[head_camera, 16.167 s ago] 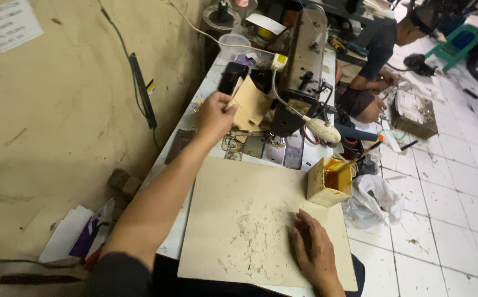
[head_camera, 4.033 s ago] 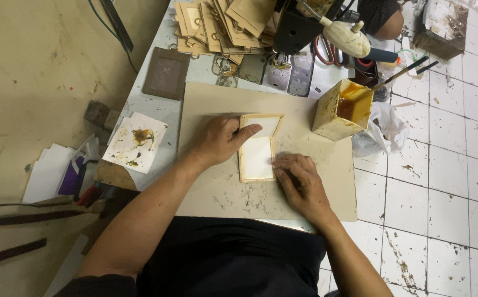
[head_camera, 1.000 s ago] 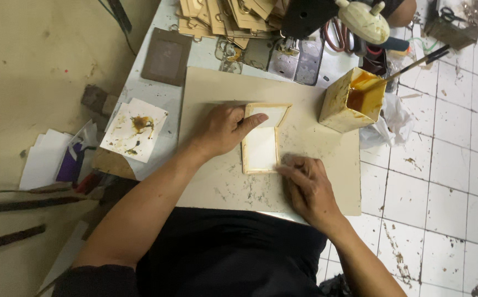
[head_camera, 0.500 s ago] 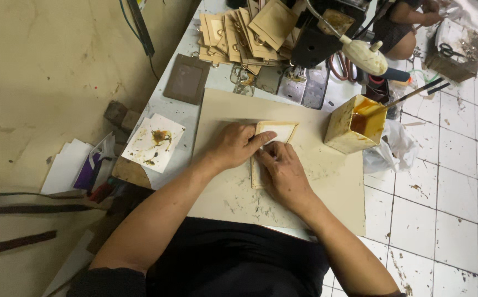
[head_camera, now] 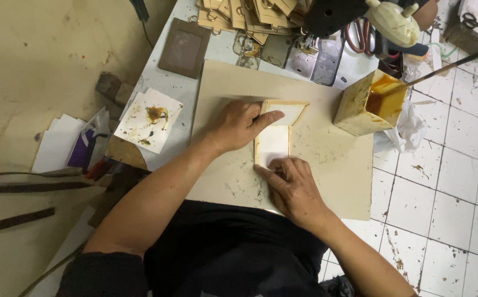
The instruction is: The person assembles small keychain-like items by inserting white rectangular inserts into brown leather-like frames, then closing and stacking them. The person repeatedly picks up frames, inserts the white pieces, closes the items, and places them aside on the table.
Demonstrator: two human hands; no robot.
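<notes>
Tan leather card-holder piece pressed flat under both our hands at frame centre.

We note the change from half a second ago: our right hand has slid off the top of the tan leather piece to its lower edge, uncovering the white insert panel. Our left hand remains along the left edge, fingers extended and flat, index finger laid across the upper flap; nothing is gripped. Right fingers are likewise extended, tips pressing the bottom edge. We judge this a smoothing stroke on a glued panel. The piece lies on the beige work board. The open glue tin with its brush stands at upper right, apart from both hands.
</notes>
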